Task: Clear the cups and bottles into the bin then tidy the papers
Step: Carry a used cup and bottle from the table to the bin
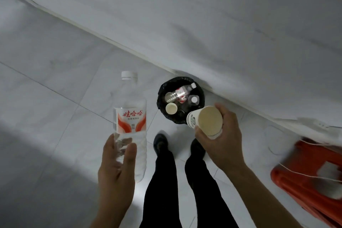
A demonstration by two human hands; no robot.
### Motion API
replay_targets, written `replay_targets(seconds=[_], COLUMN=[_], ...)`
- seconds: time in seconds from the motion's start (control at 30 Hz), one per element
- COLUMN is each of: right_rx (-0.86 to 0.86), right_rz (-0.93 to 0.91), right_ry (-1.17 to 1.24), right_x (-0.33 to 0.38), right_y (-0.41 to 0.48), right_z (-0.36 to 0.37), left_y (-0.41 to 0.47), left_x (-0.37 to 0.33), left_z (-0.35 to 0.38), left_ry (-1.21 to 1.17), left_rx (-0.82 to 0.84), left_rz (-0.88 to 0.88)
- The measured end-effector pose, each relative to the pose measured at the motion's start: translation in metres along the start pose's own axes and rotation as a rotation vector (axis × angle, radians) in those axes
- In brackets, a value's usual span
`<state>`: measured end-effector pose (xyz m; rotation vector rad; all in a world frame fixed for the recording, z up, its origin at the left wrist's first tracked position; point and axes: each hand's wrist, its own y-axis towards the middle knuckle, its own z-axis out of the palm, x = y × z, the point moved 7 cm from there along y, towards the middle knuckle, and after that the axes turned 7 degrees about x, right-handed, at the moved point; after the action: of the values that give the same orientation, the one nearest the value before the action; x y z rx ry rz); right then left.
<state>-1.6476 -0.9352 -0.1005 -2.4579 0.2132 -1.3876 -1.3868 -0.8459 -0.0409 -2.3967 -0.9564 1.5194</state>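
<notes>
Head view: we stand over the bin (162, 98) at 12 o'clock from our shoes. It already holds two bottles, possibly a third, and a cup. Left hand (115, 164), at 8 o'clock, wraps its fingers around a water bottle (130, 116); right hand (222, 140), at 3 o'clock, grips a paper cup (205, 121) near the rim. Both are undropped. No papers are in view.
</notes>
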Motion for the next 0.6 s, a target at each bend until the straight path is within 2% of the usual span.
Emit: replay_targets(seconds=[0.2, 0.33, 0.47, 0.6], right_rx=[0.187, 0.229, 0.29, 0.385], right_rz=[0.075, 0.079, 0.154, 0.29], right_ry=[-0.144, -0.188, -0.242, -0.338], right_x=[-0.136, -0.201, -0.265, -0.307], right_y=[0.108, 0.164, 0.192, 0.191], right_z=[0.165, 0.256, 0.313, 0.326], left_y=[0.096, 0.144, 0.19, 0.237], left_x=[0.11, 0.167, 0.214, 0.235], left_z=[0.042, 0.046, 0.065, 0.104], left_ry=[0.056, 0.105, 0.192, 0.344], left_rx=[0.002, -0.017, 0.054, 0.209], left_rz=[-0.059, -0.082, -0.099, -0.124])
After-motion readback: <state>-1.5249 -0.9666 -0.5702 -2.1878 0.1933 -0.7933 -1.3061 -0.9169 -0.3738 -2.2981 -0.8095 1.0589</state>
